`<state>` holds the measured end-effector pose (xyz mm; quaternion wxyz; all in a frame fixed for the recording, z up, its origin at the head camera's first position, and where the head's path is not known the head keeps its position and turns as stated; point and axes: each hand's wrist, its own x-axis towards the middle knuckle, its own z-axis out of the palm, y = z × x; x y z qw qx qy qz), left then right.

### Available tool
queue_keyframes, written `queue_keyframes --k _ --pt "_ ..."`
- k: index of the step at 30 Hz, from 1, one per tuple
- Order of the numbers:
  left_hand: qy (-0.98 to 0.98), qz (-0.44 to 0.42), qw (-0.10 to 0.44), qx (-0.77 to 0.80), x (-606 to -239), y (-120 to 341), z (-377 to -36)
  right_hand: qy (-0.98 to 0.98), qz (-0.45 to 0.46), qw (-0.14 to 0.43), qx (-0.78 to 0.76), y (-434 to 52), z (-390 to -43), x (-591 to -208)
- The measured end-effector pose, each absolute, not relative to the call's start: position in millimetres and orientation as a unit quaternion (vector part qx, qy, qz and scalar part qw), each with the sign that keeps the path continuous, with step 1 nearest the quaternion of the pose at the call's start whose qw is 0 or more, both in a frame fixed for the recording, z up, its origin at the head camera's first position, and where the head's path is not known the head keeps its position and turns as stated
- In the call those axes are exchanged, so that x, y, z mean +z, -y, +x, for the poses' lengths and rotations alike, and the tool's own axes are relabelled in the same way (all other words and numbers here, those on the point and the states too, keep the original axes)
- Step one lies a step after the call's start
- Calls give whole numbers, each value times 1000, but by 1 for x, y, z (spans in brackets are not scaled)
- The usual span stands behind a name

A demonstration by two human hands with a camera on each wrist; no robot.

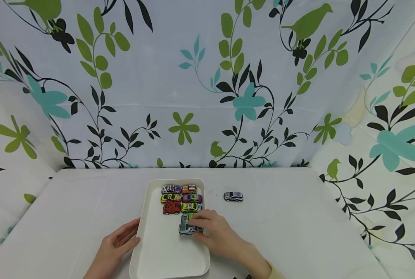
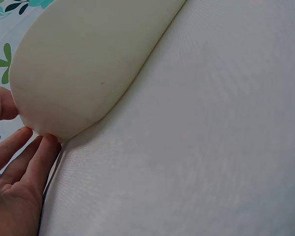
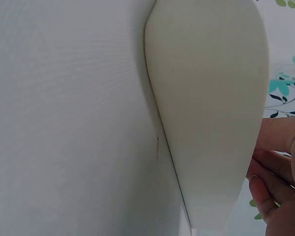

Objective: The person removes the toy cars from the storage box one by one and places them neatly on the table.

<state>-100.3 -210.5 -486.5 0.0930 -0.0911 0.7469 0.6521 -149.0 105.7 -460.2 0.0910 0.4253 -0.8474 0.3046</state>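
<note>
A white tray (image 1: pixel 165 255) bears several small toy cars in two columns, among them a red toy car (image 1: pixel 172 208) and a yellow-green one (image 1: pixel 190 207). My right hand (image 1: pixel 216 234) pinches a silver toy car (image 1: pixel 187 229) between thumb and fingers at the near end of the right column, just below a green-blue toy car (image 1: pixel 186 217) that it partly covers. In the right wrist view the tray's wall (image 3: pixel 206 98) hides that car. My left hand (image 1: pixel 116 246) rests its fingertips against the tray's left side, fingers loosely extended; the left wrist view shows them at the outer wall (image 2: pixel 98 64).
Another silver toy car (image 1: pixel 233 196) stands on the white table (image 1: pixel 280 224), right of the tray. Behind the table hangs a cloth (image 1: pixel 151 77) printed with leaves and birds, and similar cloth lines both sides.
</note>
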Motion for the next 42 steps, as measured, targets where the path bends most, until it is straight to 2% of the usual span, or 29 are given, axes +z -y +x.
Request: queue_keyframes --k 9,18,25,42 --pt "-747 -90 89 653 -488 211 -99 845 420 89 318 -111 -150 -456" --pt "-749 -86 88 651 -486 210 -99 842 421 122 313 -121 -156 -451" --pt "-749 -82 88 651 -485 211 -100 860 389 109 311 -131 -163 -449" --pt "-752 -89 96 647 -486 211 -101 876 351 115 309 -149 -173 -448"
